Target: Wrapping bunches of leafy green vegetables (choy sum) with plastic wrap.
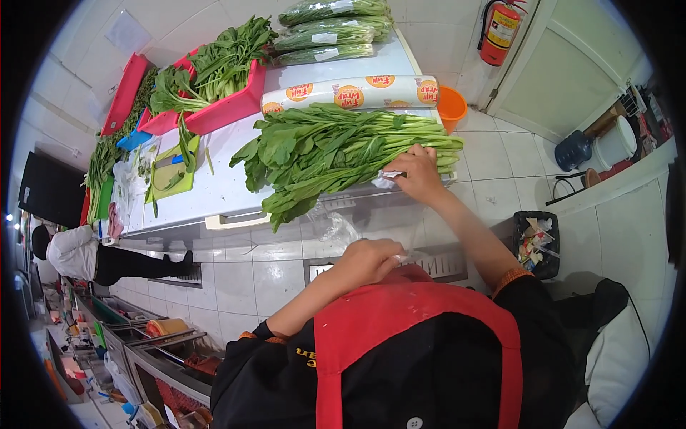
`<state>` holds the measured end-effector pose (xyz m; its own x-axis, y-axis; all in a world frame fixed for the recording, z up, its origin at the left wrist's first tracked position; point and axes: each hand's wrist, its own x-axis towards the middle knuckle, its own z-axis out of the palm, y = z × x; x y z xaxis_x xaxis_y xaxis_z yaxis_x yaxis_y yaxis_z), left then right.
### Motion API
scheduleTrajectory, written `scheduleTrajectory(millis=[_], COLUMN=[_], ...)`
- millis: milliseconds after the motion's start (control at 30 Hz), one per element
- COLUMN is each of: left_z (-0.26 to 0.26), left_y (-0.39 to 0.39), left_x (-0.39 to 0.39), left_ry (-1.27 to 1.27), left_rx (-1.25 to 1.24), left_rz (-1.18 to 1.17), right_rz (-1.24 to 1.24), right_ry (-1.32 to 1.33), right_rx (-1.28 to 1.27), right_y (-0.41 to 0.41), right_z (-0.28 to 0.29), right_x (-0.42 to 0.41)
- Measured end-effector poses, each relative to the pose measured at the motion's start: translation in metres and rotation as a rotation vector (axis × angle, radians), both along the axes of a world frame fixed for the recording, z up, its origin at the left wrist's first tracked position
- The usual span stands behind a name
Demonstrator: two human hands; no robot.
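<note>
A large bundle of leafy greens (321, 147) lies across the white worktop (236, 190), its leaves to the left and pale stems to the right. My right hand (418, 174) rests at the stems on the near side, with a crumpled white piece of paper or tissue (385, 179) in its fingers. Close to my apron, my left hand (370, 260) grips clear plastic film (340, 228), which hangs off the front edge of the worktop. Behind the greens sits a thick roll of Fuji Wrap cling film (351, 94).
Pink crates (230, 104) of greens stand at the back left, near a yellow-green cutting board (170, 174) with a blue-handled knife (177, 159). Wrapped vegetable bundles (327, 40) lie behind. An orange bucket (452, 107) and a waste bin (536, 244) are on the right. Another person (75, 252) stands far left.
</note>
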<state>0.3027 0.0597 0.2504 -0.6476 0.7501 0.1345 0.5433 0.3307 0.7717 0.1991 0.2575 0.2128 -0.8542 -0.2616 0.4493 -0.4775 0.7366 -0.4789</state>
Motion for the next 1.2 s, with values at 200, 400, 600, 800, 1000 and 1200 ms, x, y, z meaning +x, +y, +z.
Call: scheduleTrajectory(millis=[200,400,600,800,1000,1200], left_z=[-0.074,-0.171,-0.090,-0.067,-0.068,-0.082], left_y=[0.000,-0.012,0.012,0.023,0.028,0.006], left_x=[-0.003,-0.005,-0.076,-0.117,-0.137,-0.154], left_ry=[-0.401,-0.103,0.055,-0.140,-0.216,-0.455], left_rx=[-0.084,-0.191,-0.188,-0.202,-0.276,-0.045], left_rz=[-0.085,-0.029,0.391,0.482,0.503,0.445], right_rz=[0.018,-0.051,-0.023,-0.116,0.010,-0.537], right_ry=[-0.130,-0.231,-0.228,-0.160,-0.630,-0.763], right_rx=[-0.090,-0.091,-0.103,-0.126,-1.055,-0.893], right_y=[0.002,0.005,0.004,0.010,0.079,0.229], right_z=[0.004,-0.002,0.002,0.007,0.043,-0.019], right_x=[-0.003,-0.008,-0.001,-0.002,0.025,0.091])
